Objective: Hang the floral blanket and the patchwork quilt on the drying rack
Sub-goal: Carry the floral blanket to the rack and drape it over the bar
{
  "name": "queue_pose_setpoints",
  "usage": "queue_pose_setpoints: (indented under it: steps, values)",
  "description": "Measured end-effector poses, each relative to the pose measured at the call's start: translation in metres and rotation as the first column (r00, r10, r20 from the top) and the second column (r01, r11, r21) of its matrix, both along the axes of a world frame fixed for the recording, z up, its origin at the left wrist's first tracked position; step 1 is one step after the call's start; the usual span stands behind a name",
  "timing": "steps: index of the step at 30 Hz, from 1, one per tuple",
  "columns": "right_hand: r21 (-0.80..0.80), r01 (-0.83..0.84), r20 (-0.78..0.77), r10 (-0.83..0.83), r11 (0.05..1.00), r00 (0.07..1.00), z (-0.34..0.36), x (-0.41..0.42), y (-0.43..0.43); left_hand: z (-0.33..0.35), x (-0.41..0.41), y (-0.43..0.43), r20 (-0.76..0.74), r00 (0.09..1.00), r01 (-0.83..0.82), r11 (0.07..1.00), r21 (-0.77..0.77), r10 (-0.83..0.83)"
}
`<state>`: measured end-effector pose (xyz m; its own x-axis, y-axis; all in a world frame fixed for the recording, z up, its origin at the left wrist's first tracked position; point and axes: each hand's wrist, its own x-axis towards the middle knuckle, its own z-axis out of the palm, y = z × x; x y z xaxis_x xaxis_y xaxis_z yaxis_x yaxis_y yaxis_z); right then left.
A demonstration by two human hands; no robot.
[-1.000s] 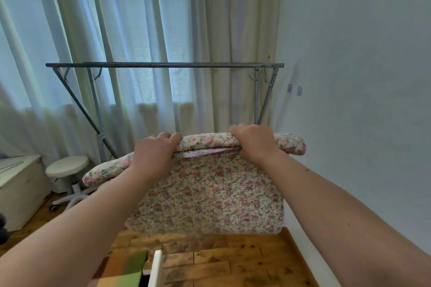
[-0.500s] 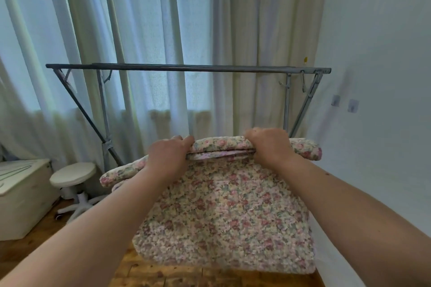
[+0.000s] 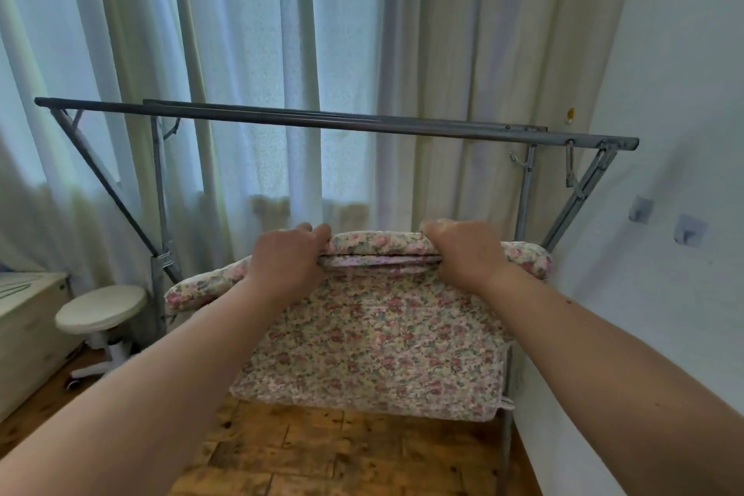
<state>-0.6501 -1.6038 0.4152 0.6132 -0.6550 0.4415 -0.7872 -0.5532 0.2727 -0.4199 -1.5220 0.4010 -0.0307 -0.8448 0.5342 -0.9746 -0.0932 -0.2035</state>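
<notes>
- The left hand (image 3: 288, 260) has its fingers curled tight over the folded top edge of the floral blanket (image 3: 374, 342), gripping it.
- The right hand (image 3: 463, 252) clamps the same folded edge in the same way, a little way to the right.
- The blanket hangs down from both hands in front of the person, its lower edge above the wooden floor (image 3: 322, 455).
- The drying rack (image 3: 322, 121) stands just behind it; its top bars are bare and sit above the blanket's held edge.
- Pale curtains (image 3: 261, 32) hang behind the rack.
- A white stool (image 3: 100, 306) stands at the left, beside the rack's leg.
</notes>
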Motion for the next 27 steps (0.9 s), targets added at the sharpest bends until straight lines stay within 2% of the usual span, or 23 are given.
queue_pose_setpoints:
  steps: [7, 12, 16, 21, 27]
  values:
    - [-0.049, 0.009, -0.046, -0.011, 0.999, 0.999, 0.004, 0.033, -0.067, -0.003, 0.037, -0.068, 0.024, 1.000, 0.012, 1.000, -0.022, -0.011]
    - [-0.102, 0.031, -0.073, -0.039, 0.994, 0.997, 0.016, 0.077, -0.123, -0.001, 0.083, -0.133, -0.023, 0.999, 0.045, 0.999, -0.019, -0.045]
    - [-0.125, 0.073, -0.078, -0.083, 0.989, 0.993, 0.036, 0.109, -0.166, 0.015, 0.119, -0.181, 0.026, 0.997, 0.079, 0.996, -0.045, -0.078]
    - [-0.210, 0.137, -0.043, -0.149, 0.968, 0.988, 0.059, 0.138, -0.217, 0.041, 0.165, -0.235, 0.074, 0.992, 0.110, 0.986, -0.121, -0.102]
    - [-0.220, 0.160, 0.000, -0.164, 0.962, 0.986, 0.069, 0.150, -0.250, 0.058, 0.185, -0.279, 0.006, 0.975, 0.221, 0.970, -0.100, -0.221]
